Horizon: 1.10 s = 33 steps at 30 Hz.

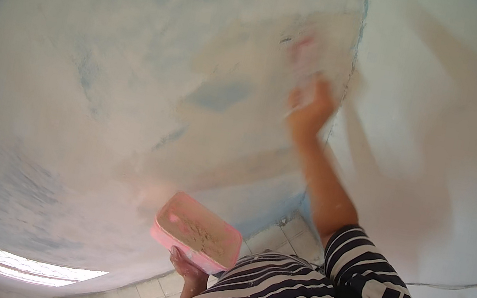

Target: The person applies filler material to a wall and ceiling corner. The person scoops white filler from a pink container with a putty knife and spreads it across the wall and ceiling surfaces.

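My left hand (189,269) grips a pink rectangular plastic tub (164,231) from below, close to my striped shirt. Inside the tub lies a beige-grey paste (199,226), some of it smeared up to the rim. My raised right hand (313,108) is closed around a flat pinkish tool (304,52), smeared by motion, so its exact kind is hard to tell. The tool is against or just off the patchy wall (145,24), left of the corner; contact cannot be made out. Around it the wall shows a damp beige coat beside bare blue patches (219,94).
A cracked corner line (352,60) separates the patchy wall from a paler wall (453,91) on the right, where shadows fall. A cable (460,287) runs along that wall. Below are floor tiles (283,237); a bright slatted opening (26,265) sits lower left.
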Each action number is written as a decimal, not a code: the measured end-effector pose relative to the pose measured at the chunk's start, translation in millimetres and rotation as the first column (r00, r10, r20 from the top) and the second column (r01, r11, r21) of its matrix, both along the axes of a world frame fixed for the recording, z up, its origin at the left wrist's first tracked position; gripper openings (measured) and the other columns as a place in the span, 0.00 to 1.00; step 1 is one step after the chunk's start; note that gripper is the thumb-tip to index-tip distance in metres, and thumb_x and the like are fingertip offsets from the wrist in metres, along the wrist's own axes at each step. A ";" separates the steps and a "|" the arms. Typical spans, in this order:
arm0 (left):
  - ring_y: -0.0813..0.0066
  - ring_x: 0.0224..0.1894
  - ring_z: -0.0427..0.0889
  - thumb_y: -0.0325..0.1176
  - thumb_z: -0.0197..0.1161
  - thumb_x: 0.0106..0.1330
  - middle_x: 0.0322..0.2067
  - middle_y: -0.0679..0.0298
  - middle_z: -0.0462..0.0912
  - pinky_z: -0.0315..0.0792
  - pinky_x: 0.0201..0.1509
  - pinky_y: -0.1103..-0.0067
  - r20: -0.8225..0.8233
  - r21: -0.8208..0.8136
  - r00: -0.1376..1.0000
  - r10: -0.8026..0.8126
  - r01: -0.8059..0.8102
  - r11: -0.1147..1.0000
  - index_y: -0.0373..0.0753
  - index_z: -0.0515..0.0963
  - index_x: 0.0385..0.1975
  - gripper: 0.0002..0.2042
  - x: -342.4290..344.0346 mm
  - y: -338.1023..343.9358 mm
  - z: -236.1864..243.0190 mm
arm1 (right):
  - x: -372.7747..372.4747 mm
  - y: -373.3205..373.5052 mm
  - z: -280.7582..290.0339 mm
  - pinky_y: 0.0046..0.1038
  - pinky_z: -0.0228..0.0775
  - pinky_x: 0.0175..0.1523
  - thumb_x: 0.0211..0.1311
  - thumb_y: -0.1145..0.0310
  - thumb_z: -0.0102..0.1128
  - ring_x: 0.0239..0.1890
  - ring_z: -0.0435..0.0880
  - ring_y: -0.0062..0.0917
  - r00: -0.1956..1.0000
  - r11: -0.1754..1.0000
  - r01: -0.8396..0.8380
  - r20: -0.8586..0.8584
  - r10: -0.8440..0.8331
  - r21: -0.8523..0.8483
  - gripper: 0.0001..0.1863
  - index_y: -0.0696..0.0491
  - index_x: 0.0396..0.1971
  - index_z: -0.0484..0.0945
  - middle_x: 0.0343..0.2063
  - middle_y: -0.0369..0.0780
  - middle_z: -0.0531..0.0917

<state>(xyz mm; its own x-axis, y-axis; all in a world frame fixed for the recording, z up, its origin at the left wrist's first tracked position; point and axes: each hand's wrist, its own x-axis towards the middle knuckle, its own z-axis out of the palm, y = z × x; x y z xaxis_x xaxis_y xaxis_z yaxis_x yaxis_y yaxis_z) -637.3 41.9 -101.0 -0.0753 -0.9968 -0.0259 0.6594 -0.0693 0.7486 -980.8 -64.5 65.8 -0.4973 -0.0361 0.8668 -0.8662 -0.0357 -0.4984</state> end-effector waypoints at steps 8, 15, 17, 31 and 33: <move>0.58 0.59 0.66 0.59 0.55 0.60 0.58 0.57 0.64 0.64 0.61 0.62 -0.041 -0.031 0.999 -0.027 0.026 0.999 0.37 0.57 0.63 0.38 -0.4 -1.9 9.8 | 12.4 19.4 -53.9 0.27 0.74 0.35 0.54 0.74 0.53 0.32 0.81 0.25 0.429 0.465 -0.796 0.182 0.885 -0.387 0.20 0.52 0.50 0.75 0.26 0.36 0.79; 0.58 0.59 0.65 0.59 0.54 0.60 0.58 0.57 0.64 0.63 0.61 0.62 0.031 -0.029 0.999 0.028 -0.027 0.999 0.39 0.56 0.63 0.38 -1.9 -2.1 8.1 | 72.9 11.6 -27.7 0.42 0.70 0.52 0.42 0.71 0.63 0.37 0.82 0.39 0.894 0.986 -0.168 -0.423 0.148 -0.010 0.16 0.53 0.37 0.79 0.32 0.46 0.82; 0.58 0.59 0.65 0.59 0.54 0.60 0.58 0.57 0.64 0.63 0.61 0.62 0.051 -0.061 0.999 0.010 -0.007 0.998 0.39 0.57 0.63 0.37 -1.2 0.6 11.7 | 66.0 18.2 -33.1 0.41 0.71 0.49 0.42 0.73 0.62 0.35 0.82 0.39 0.874 0.955 -0.295 -0.408 0.262 -0.018 0.17 0.53 0.38 0.79 0.31 0.45 0.82; 0.58 0.61 0.63 0.58 0.52 0.62 0.60 0.58 0.62 0.62 0.62 0.61 -0.098 -0.016 0.995 -0.018 0.017 1.000 0.41 0.56 0.64 0.36 -0.8 1.4 11.2 | 80.5 47.1 28.7 0.31 0.72 0.46 0.48 0.81 0.53 0.55 0.78 0.34 0.694 0.887 -0.396 -0.556 0.457 0.235 0.17 0.57 0.41 0.79 0.53 0.49 0.78; 0.58 0.60 0.64 0.58 0.52 0.62 0.59 0.59 0.62 0.62 0.62 0.61 -0.074 0.001 0.997 -0.005 0.005 1.000 0.41 0.56 0.64 0.36 -14.0 7.6 26.4 | 33.2 34.6 -7.2 0.33 0.72 0.43 0.51 0.79 0.51 0.44 0.80 0.34 0.746 0.851 -0.522 -0.448 0.492 0.065 0.19 0.54 0.45 0.78 0.41 0.45 0.80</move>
<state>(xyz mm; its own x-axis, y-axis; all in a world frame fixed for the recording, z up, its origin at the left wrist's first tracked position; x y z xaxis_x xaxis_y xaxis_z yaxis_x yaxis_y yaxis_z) -651.2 49.5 -74.7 -0.0824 -0.9964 -0.0214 0.7129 -0.0739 0.6974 -947.7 -29.9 58.6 0.0059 -0.1146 0.9934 -0.8339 -0.5488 -0.0584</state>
